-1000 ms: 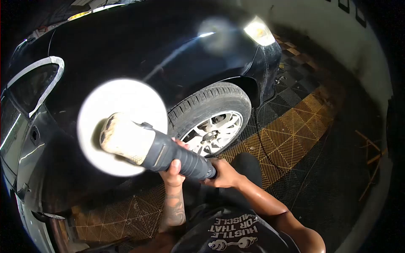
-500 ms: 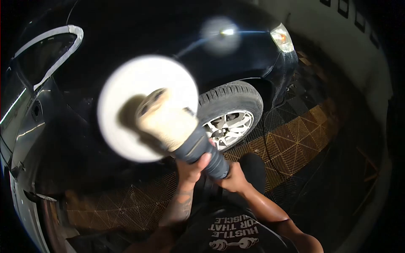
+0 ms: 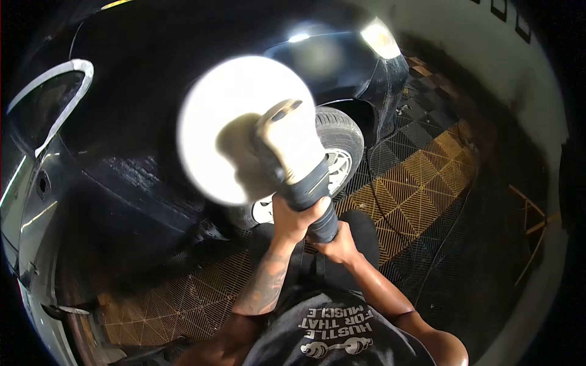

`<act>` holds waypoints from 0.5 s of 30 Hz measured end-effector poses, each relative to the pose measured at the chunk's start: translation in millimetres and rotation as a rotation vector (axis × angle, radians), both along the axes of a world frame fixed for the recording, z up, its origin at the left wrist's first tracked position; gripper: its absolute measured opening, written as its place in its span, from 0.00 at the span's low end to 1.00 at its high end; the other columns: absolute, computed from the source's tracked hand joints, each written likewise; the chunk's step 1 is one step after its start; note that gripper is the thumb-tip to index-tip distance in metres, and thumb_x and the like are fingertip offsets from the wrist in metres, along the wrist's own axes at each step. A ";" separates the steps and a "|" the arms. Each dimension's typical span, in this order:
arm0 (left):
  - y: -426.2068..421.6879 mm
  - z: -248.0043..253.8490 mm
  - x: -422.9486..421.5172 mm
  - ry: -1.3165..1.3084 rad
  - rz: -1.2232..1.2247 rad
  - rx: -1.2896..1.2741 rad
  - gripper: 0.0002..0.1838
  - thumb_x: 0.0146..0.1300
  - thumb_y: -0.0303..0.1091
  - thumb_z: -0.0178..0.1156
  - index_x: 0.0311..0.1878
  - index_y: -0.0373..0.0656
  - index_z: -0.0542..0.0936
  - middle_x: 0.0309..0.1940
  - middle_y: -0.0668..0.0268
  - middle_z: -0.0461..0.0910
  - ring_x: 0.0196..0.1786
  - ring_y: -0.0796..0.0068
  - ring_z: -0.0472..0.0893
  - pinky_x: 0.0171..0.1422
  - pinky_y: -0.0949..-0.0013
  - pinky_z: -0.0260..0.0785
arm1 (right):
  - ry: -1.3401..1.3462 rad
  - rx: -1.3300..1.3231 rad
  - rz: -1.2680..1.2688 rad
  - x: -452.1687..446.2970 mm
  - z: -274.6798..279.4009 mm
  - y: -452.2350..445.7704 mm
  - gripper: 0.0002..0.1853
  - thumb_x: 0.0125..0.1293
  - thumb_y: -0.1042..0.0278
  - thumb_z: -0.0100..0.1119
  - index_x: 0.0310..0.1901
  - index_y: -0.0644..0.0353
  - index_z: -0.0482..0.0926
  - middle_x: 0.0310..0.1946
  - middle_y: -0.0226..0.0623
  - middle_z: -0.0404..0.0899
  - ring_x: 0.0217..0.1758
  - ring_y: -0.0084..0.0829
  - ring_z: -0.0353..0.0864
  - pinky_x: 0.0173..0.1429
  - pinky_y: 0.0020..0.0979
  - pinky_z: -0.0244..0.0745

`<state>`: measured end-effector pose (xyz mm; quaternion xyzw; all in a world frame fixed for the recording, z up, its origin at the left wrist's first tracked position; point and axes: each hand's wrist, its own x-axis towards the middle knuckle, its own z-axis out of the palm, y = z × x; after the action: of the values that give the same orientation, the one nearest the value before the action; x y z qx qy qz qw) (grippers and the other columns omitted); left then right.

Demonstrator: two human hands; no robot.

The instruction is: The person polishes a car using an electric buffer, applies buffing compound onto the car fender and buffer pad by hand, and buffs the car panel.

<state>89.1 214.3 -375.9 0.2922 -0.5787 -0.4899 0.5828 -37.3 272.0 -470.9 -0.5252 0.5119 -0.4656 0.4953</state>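
I hold a car polisher [image 3: 300, 155] with a tan head, a black ribbed handle and a large round white pad [image 3: 213, 116]. My left hand [image 3: 294, 218] is wrapped around the black body just below the tan head. Lower down, at the end of the handle, my right hand [image 3: 336, 243] is closed. The pad lies in front of the black car's side [image 3: 134, 128], over the fender area and part of the front wheel. Whether the pad touches the paint cannot be made out. Pale smudges mark the lower panel [image 3: 137, 171].
Ahead are the front tire [image 3: 348, 129] and lit headlight [image 3: 379, 39]. Pale tape edges the side window [image 3: 85, 68] at left. A dark cable [image 3: 373, 198] crosses the black and yellow floor tiles [image 3: 421, 201]. A thin yellowish frame [image 3: 535, 227] stands near the wall at right.
The polisher has shifted right and slightly up in view, its head now more upright. My view has also moved, so the headlight and wheel appear further left. Both hands keep their grip.
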 end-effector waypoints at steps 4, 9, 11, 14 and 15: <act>14.1 -29.7 22.9 0.055 0.087 0.019 0.30 0.50 0.34 0.71 0.56 0.33 0.74 0.44 0.60 0.81 0.46 0.69 0.82 0.55 0.64 0.76 | 0.092 -0.036 0.074 9.3 -8.8 -3.3 0.19 0.46 0.67 0.70 0.41 0.68 0.83 0.28 0.47 0.85 0.33 0.30 0.86 0.42 0.34 0.79; 25.8 -53.7 49.2 0.133 0.113 0.022 0.33 0.53 0.34 0.70 0.61 0.33 0.72 0.49 0.58 0.81 0.52 0.65 0.81 0.62 0.60 0.73 | 0.164 -0.085 0.122 19.8 -9.4 -10.3 0.27 0.39 0.68 0.71 0.47 0.66 0.83 0.35 0.54 0.85 0.39 0.38 0.88 0.47 0.35 0.79; 26.4 -57.5 50.6 0.102 0.118 0.014 0.33 0.52 0.33 0.70 0.61 0.33 0.72 0.50 0.58 0.80 0.53 0.65 0.81 0.63 0.60 0.72 | 0.131 -0.025 0.179 21.0 -6.3 -11.9 0.28 0.39 0.68 0.71 0.48 0.67 0.83 0.36 0.54 0.85 0.39 0.38 0.88 0.48 0.35 0.79; 21.1 -72.1 51.6 -0.012 0.103 0.046 0.35 0.49 0.33 0.74 0.61 0.34 0.72 0.52 0.60 0.79 0.54 0.68 0.79 0.63 0.63 0.71 | 0.131 -0.030 0.159 19.2 -32.4 -14.0 0.23 0.42 0.69 0.72 0.44 0.67 0.83 0.33 0.48 0.86 0.36 0.29 0.86 0.46 0.33 0.79; 17.6 -80.8 46.7 -0.036 0.119 0.048 0.36 0.48 0.32 0.75 0.61 0.35 0.72 0.52 0.61 0.79 0.54 0.70 0.79 0.63 0.64 0.71 | 0.113 0.005 0.147 15.8 -39.8 -14.2 0.22 0.43 0.69 0.72 0.42 0.66 0.83 0.32 0.46 0.86 0.36 0.26 0.84 0.45 0.32 0.78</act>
<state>135.8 231.9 -456.7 0.3485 -0.5588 -0.4629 0.5933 -21.5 257.8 -510.7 -0.5855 0.5002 -0.3967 0.4996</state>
